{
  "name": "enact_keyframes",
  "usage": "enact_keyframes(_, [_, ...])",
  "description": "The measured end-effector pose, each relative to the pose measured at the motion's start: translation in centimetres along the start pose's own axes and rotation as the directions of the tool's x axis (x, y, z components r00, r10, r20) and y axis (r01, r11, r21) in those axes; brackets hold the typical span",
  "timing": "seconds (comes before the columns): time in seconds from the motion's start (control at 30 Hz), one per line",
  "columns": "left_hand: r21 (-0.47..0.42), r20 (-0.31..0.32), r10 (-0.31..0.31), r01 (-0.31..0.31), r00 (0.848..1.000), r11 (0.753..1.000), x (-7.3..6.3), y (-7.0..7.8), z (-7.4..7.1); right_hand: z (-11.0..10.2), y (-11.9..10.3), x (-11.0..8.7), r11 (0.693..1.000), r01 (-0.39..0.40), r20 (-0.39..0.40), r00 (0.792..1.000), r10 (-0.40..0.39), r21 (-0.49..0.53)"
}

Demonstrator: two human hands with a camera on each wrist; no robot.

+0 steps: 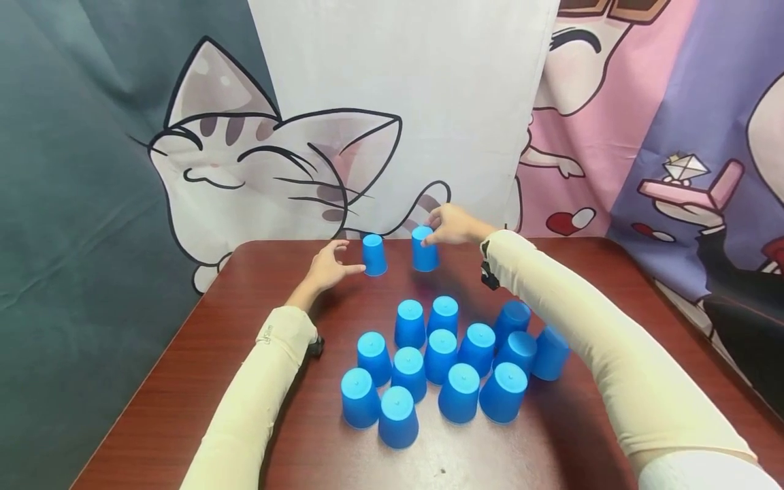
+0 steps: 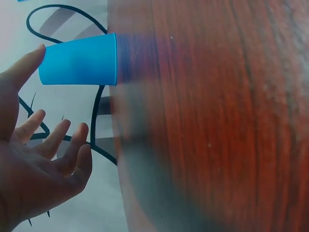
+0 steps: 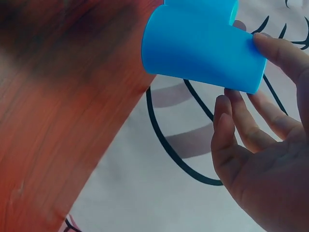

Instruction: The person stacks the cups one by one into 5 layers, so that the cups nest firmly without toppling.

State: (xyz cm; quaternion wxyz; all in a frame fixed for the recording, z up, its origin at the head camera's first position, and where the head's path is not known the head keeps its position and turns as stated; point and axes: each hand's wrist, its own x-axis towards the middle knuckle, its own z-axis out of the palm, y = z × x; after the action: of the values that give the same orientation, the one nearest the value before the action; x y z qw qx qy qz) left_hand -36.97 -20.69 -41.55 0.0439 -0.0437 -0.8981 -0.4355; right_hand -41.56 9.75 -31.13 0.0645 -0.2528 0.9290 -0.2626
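Behind the wood-grain table (image 1: 226,354) hangs a cat-print backdrop (image 1: 257,156); the right hand (image 1: 454,223) pinches one far blue cup (image 1: 425,255) (the left hand (image 1: 327,269), spread, flanks another cup (image 1: 374,256)).

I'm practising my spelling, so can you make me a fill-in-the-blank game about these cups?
The cups are coloured ____.
Their open ends face ____.
The hand pinching a far cup is the person's ____ one.
The whiskered cartoon animal behind the table is a ____.

Missing words: blue; down; right; cat.
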Motion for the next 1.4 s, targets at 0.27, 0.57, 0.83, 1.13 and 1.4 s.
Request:
enact_keyframes(0.27, [0.011, -0.003, -0.005, 0.005, 1.000, 1.000, -0.4, 0.0, 0.3, 1.4, 0.1, 1.7, 0.998, -0.065, 0.051, 0.997, 0.064, 0.016])
enact_keyframes(0.57, [0.017, 0.007, 0.004, -0.004, 1.000, 1.000, -0.5, 0.5, 0.1, 2.5, -0.1, 3.2, 0.996, -0.085, 0.057, 0.995, 0.086, -0.017])
enact_keyframes(0.83, [0.026, 0.018, 0.009, -0.010, 1.000, 1.000, -0.5, 0.3, -0.1, 3.6, -0.9, 4.3, 0.995, -0.097, 0.047, 0.994, 0.096, 0.021])
enact_keyframes(1.13, [0.027, 0.021, 0.007, -0.008, 1.000, 1.000, -0.5, 0.3, 0.0, 4.5, -1.0, 4.9, 0.993, -0.119, 0.061, 0.991, 0.118, 0.017])
enact_keyframes(1.4, [0.042, 0.026, 0.011, -0.012, 1.000, 0.999, -0.6, 0.2, 0.0, 5.0, -0.6, 5.3, 0.995, -0.099, 0.057, 0.993, 0.100, -0.021])
